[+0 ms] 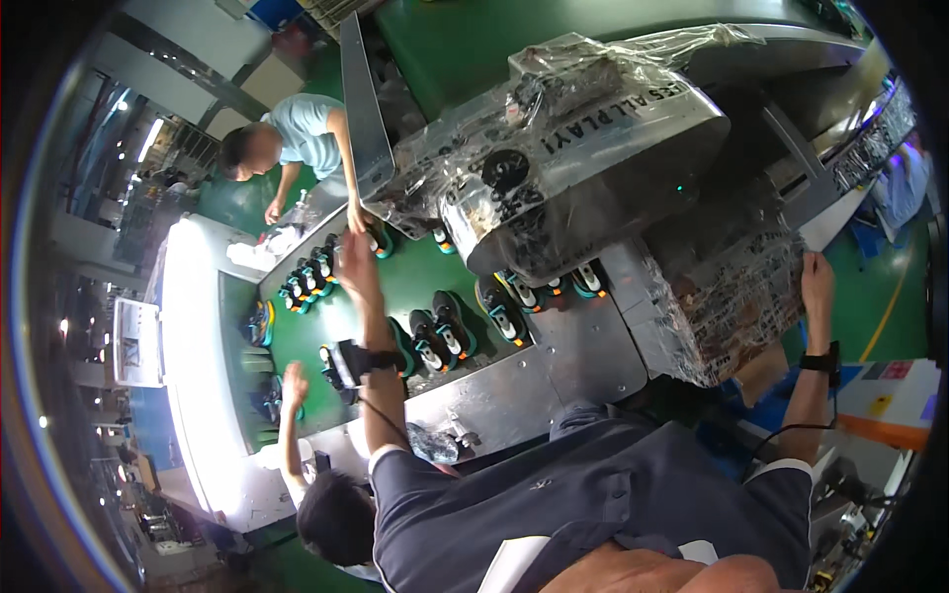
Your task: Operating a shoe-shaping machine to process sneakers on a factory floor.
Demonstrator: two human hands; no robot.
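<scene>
My left hand [360, 272] reaches out over a green conveyor belt [326, 336], its fingers stretched out and slightly blurred. Right beside its fingertips is a dark sneaker with teal and orange trim [380, 240]; whether they touch, I cannot tell. Below my left wrist a row of similar sneakers [450, 326] rests on the belt. Out to the right, my right hand [818, 282] is closed at the edge of a plastic-wrapped machine housing [741, 306], with part of its fingers hidden. Dark bands with cables circle both my wrists.
A large metal machine cover [593, 178], wrapped in clear plastic, hangs over the belt. Across the belt a co-worker in light blue [306, 128] reaches toward the same sneaker. Another person's hand [295, 385] is raised at the left, near a bright white light box [203, 366].
</scene>
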